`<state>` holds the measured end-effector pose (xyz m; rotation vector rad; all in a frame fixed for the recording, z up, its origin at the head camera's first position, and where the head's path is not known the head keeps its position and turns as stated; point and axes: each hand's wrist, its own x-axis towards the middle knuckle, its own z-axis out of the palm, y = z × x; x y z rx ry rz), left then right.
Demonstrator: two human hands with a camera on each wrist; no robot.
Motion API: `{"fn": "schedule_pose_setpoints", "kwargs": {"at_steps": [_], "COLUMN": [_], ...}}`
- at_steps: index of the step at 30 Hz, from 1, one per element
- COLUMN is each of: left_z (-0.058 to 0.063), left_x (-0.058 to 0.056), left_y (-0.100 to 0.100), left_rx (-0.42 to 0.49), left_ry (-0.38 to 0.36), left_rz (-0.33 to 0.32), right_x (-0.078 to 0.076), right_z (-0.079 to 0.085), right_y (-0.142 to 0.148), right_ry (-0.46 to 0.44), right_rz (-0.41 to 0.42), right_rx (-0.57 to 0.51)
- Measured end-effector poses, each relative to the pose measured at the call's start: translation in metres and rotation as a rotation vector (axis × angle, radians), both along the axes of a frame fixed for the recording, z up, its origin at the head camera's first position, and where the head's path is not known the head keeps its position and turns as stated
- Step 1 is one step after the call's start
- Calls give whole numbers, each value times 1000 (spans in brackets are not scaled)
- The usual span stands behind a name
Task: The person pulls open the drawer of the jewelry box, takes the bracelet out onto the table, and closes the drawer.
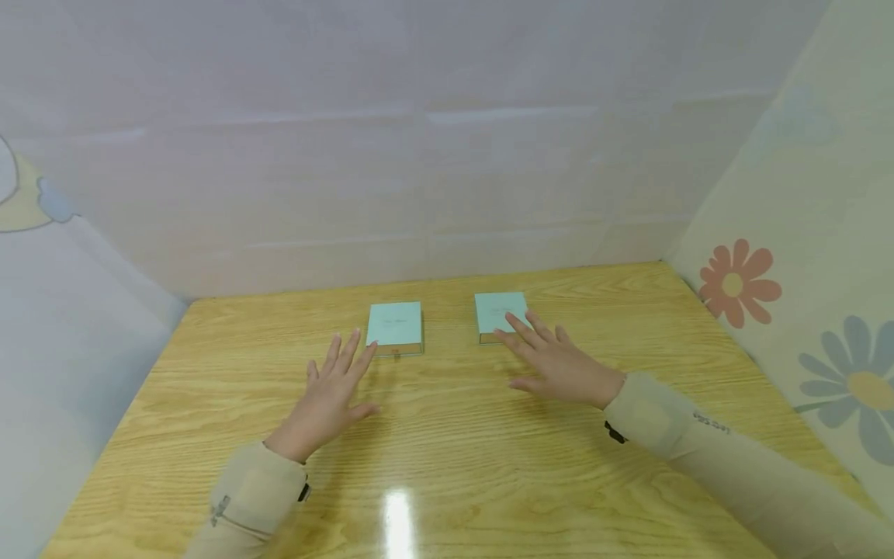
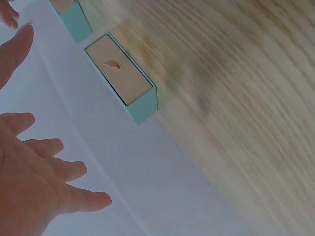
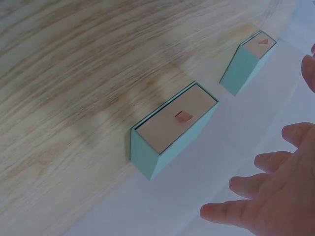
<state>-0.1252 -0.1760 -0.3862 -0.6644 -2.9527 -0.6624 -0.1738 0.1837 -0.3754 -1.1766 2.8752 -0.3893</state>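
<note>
We're seeing two beige sleeves at the bottom, left sleeve point(image 1: 254, 485) and right sleeve point(image 1: 740, 466), both bearing small dark lettering, with a black bit showing at each cuff. A glare spot point(image 1: 399, 524) is shining on the wood-grain surface point(image 1: 447, 435) between them.

Past the cuffs, we're noting the left hand point(image 1: 324, 400), back upward, fingers spread wide, thumb out, holding nothing. One fingertip is overlapping the left box's near left corner in the head view; the left wrist view is showing the hand apart from it. The right hand point(image 1: 559, 365) is likewise spreading wide and holding nothing, its fingers covering part of the right box from above; the right wrist view is showing a gap there too.

Beyond, we're finding the left box point(image 1: 395, 323) and right box point(image 1: 500, 305) lying flat side by side, well apart, toward the surface's far edge. Both are showing pale mint tops with faint, unreadable print, and tan near sides with a small tab each.

Farthest, a creased pale back sheet point(image 1: 419, 171) is hanging behind; a red flower point(image 1: 740, 283) and grey-blue flower point(image 1: 862, 384) are decorating the right wall point(image 1: 824, 241).
</note>
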Motion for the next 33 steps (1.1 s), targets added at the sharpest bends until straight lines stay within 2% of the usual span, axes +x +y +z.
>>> {"fn": "schedule_pose_setpoints", "kwargs": {"at_steps": [8, 18, 26, 33], "left_z": [-1, -5, -3, -8], "left_x": [1, 2, 1, -5], "left_y": [4, 4, 5, 3], "left_rx": [51, 106, 137, 169], "left_ry": [-42, -90, -183, -279], "left_rz": [14, 12, 39, 88], "right_x": [-2, -5, -4, -4], "right_z": [1, -4, -8, -14], "right_y": [-6, -15, -19, -24], "right_ry": [-20, -87, -138, -180], "right_rz": [1, -36, -60, -59], "right_rx": [-36, -103, -151, -236]}}
